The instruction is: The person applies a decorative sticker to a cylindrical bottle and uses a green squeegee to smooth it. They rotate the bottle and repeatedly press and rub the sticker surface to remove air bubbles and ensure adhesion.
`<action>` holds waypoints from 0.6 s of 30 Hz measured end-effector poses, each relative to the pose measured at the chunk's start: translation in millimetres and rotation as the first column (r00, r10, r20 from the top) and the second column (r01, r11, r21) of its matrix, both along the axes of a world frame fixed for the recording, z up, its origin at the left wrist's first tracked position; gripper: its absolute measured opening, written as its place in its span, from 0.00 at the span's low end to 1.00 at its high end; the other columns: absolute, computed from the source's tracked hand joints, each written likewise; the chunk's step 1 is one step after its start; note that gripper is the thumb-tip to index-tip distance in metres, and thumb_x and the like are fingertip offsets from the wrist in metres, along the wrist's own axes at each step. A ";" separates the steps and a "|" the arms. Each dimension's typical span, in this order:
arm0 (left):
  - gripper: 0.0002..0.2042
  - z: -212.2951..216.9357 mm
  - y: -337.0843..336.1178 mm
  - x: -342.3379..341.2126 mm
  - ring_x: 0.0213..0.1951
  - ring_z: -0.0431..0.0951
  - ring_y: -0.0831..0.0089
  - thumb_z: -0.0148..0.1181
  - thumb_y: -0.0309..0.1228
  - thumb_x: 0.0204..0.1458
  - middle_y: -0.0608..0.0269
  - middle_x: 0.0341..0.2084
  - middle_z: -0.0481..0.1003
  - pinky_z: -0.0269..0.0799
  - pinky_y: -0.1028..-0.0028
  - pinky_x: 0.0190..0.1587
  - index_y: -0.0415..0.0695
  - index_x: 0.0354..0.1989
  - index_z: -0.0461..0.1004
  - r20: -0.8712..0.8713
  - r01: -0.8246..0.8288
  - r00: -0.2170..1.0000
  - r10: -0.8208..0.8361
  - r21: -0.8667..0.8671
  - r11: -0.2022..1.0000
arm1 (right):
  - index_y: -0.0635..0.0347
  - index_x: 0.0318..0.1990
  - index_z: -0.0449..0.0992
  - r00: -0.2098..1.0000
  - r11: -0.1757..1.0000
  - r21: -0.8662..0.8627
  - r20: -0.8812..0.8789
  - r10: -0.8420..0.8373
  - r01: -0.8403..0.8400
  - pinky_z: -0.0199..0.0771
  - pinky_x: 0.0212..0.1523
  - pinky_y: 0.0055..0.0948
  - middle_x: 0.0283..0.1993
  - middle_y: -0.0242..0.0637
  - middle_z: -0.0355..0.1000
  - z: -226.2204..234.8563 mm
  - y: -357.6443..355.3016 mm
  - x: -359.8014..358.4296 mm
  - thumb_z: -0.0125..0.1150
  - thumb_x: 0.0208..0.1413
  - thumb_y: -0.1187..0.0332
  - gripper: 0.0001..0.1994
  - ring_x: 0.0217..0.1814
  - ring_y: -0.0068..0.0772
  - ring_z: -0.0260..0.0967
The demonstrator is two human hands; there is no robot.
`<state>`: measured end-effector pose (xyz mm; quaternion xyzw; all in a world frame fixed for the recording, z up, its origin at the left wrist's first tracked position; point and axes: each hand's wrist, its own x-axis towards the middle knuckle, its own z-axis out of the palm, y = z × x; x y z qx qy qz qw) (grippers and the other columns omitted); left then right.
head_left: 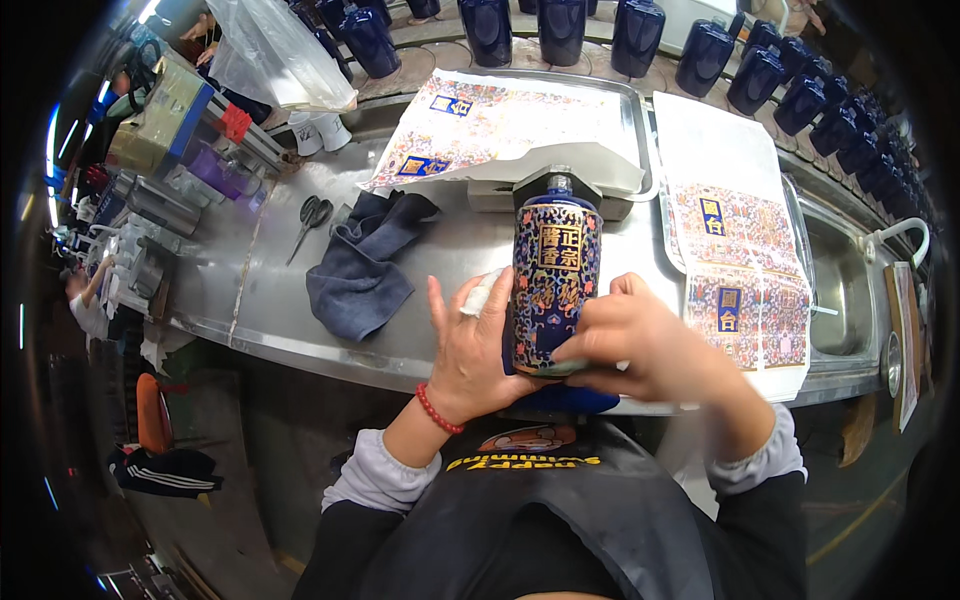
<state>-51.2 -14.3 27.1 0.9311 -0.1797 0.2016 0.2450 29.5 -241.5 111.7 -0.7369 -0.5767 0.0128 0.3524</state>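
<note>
A dark blue bottle (556, 290), wrapped in a colourful floral decal with gold lettering, is tilted in front of me with its neck away. My left hand (470, 350) grips its left side; white wrapping covers one finger and a red bead bracelet circles the wrist. At the bottle's lower right, my right hand (640, 340) has its fingers bent and pressed together against the decal's near end. Whatever those fingertips pinch is hidden, and the hand is slightly blurred. Something blue (565, 400) shows under the bottle's near end.
Decal sheets lie on a tray (640, 110) behind the bottle, and more decal sheets (740, 260) lie at the right. Left are a dark cloth (370, 265) and black scissors (313, 215). A sink (842, 285) stands far right. Blue bottles (562, 30) line the conveyor behind.
</note>
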 end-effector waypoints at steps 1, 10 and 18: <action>0.59 -3.8 -0.4 -0.2 0.64 0.64 0.51 0.73 0.65 0.36 0.49 0.61 0.69 0.30 0.28 0.69 0.32 0.70 0.57 -0.015 0.014 1.000 -0.014 -0.035 0.999 | 0.54 0.40 0.81 0.978 0.990 0.063 -0.172 -0.115 0.128 0.70 0.38 0.34 0.33 0.32 0.71 -7.7 -0.5 11.1 0.70 0.52 0.70 0.08 0.38 0.30 0.74; 0.63 0.5 1.1 -0.7 0.63 0.65 0.50 0.76 0.65 0.33 0.47 0.58 0.71 0.27 0.33 0.71 0.31 0.71 0.56 -0.014 0.022 1.000 -0.022 -0.006 1.000 | 0.55 0.39 0.80 0.983 0.980 0.155 -0.116 0.142 -0.123 0.71 0.33 0.38 0.31 0.34 0.71 -10.5 3.3 16.9 0.70 0.48 0.72 0.09 0.30 0.35 0.73; 0.63 0.4 -0.8 -2.6 0.65 0.63 0.49 0.75 0.65 0.34 0.46 0.61 0.69 0.27 0.33 0.71 0.30 0.71 0.55 -0.048 -0.004 0.999 0.005 0.004 1.000 | 0.48 0.37 0.81 0.995 0.998 0.059 0.086 -0.043 0.038 0.64 0.40 0.38 0.29 0.30 0.68 3.0 9.3 2.9 0.72 0.49 0.66 0.08 0.33 0.32 0.70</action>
